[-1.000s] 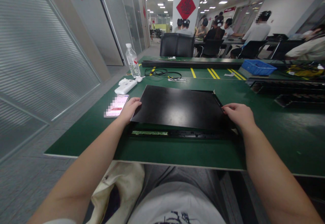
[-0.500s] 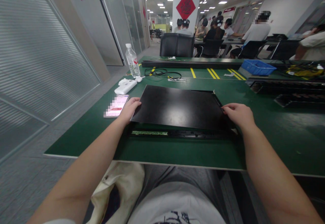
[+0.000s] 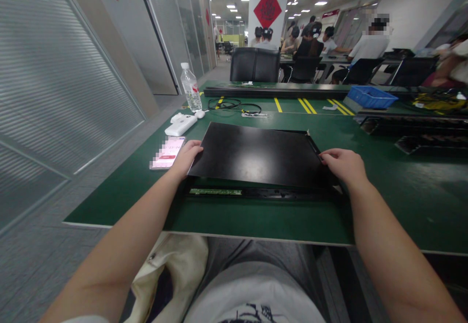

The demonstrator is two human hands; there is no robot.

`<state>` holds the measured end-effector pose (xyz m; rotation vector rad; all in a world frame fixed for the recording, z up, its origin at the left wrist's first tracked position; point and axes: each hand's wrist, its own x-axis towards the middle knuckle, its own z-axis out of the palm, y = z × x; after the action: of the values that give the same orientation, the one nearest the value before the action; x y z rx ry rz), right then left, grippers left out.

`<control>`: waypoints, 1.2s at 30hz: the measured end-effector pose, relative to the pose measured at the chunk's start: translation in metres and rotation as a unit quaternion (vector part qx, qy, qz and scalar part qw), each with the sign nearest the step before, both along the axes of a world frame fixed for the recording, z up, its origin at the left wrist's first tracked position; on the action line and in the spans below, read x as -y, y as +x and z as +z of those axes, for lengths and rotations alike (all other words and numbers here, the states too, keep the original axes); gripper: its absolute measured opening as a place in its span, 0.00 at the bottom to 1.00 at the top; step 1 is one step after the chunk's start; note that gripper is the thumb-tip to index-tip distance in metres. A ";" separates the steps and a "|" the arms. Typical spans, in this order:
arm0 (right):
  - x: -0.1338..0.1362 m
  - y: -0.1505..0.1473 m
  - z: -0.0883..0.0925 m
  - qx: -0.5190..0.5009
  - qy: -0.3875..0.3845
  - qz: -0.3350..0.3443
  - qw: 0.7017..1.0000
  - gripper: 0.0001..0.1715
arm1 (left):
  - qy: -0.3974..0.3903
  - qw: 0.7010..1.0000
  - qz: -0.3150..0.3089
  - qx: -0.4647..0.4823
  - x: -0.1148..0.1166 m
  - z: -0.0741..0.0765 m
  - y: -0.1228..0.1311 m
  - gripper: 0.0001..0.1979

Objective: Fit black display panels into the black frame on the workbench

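Note:
A glossy black panel (image 3: 256, 154) lies slightly askew over a black frame (image 3: 312, 142) on the green table (image 3: 263, 220). My left hand (image 3: 186, 158) grips the panel's left edge, thumb on top and the other fingers mostly hidden. At the right edge my right hand (image 3: 343, 164) pinches the side of the panel or frame with thumb and curled fingers; which of the two it grips is hard to tell. Along the near side runs a dark strip with a green circuit board (image 3: 215, 192), partly below the panel.
A lit phone (image 3: 168, 153), a white device (image 3: 181, 125) and a water bottle (image 3: 191, 89) stand at the left. Behind the panel lies a black cable (image 3: 234, 105). A blue bin (image 3: 371, 97) and dark bars (image 3: 435, 142) are at the right. Several people sit beyond.
Both hands and the panel look unmoved. In the background, some people have shifted slightly.

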<state>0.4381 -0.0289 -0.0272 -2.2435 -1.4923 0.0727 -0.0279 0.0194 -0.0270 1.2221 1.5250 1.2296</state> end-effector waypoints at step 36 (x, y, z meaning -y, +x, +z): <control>-0.001 0.001 0.000 -0.023 -0.008 -0.008 1.000 0.18 | -0.019 0.999 0.029 -0.023 0.005 0.012 0.007 0.16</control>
<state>0.4386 -0.0277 -0.0270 -2.2502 -1.4547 0.1299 -0.0212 0.0144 -0.0153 1.1964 1.6205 1.2117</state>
